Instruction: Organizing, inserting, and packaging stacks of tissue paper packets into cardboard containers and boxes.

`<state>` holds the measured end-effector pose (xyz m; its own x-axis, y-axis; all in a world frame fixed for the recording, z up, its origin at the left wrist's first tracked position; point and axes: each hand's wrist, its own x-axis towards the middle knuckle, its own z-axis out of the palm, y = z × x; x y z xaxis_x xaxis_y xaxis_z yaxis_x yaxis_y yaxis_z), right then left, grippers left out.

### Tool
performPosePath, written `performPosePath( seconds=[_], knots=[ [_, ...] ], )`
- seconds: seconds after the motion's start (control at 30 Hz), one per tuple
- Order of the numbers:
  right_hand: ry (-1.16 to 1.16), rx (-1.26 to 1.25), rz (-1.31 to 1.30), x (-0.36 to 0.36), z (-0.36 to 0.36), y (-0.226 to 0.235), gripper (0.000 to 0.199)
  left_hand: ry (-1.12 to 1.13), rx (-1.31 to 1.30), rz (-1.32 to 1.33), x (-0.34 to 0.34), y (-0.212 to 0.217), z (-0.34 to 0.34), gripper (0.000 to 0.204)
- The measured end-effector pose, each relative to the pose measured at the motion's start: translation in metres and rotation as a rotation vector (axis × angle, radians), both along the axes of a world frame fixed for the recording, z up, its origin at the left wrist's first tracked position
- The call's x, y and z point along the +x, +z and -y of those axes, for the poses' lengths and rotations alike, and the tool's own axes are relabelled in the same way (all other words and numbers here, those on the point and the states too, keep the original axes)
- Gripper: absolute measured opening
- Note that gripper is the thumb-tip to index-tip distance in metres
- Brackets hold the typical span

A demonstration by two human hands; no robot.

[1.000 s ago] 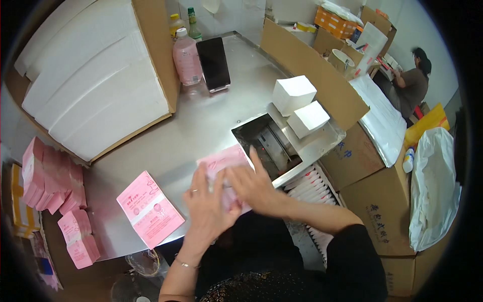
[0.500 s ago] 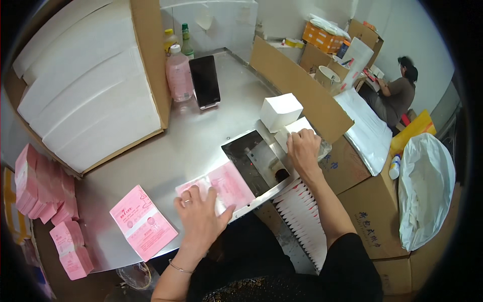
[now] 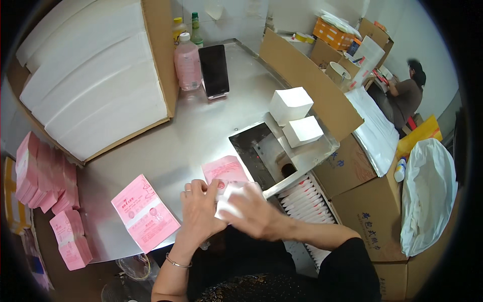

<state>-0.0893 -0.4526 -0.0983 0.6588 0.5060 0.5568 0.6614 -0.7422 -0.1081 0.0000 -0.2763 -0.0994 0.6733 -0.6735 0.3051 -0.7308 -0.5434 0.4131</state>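
Head view: white paper piece between both hands at the near edge of the stainless-steel table, over the near part of a pink printed wrapper. Wrapper just left of the rectangular opening.

Left hand: fingers bent, close together, thumb apart, at left side of white piece. Cannot tell whether gripping or merely steadying. Right hand: motion-blurred, partly across white piece. Cannot tell how far open, or whether holding anything.

Step in hand, judged from pose: bringing white piece and wrapper together. Next move seems to call for a steady left hand on the wrapper and careful edge alignment with the right.

Printing: red lettering and line drawing on pink wrapper stack at left, white stripe across middle. Red print on pink bundles farther left, too small to make out. Dark brush-style characters on brown carton at right. On white paper blocks beyond the opening, no print visible.
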Motion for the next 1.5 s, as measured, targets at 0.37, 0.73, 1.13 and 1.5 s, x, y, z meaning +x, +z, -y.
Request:
performPosePath(
  seconds=[0.37, 0.73, 1.13, 1.5],
  knots=[
    [-0.538, 0.49, -0.634, 0.083, 0.06, -0.03, 0.057, -0.172, -0.02, -0.006, -0.028, 0.015, -0.022, 0.061],
    [-0.179, 0.631, -0.407, 0.043, 0.033, -0.003, 0.045, 0.012, -0.209, -0.038, -0.001, -0.022, 0.023, 0.021],
    [-0.208, 0.49, -0.216, 0.033, 0.018, 0.005, 0.044, 0.042, 0.017, 0.01, -0.012, -0.005, 0.003, 0.052],
    [-0.469, 0.069, -0.019, 0.101, -0.016, -0.039, 0.021, 0.095, -0.052, 0.034, -0.018, 0.009, 0.012, 0.08]
  ],
)
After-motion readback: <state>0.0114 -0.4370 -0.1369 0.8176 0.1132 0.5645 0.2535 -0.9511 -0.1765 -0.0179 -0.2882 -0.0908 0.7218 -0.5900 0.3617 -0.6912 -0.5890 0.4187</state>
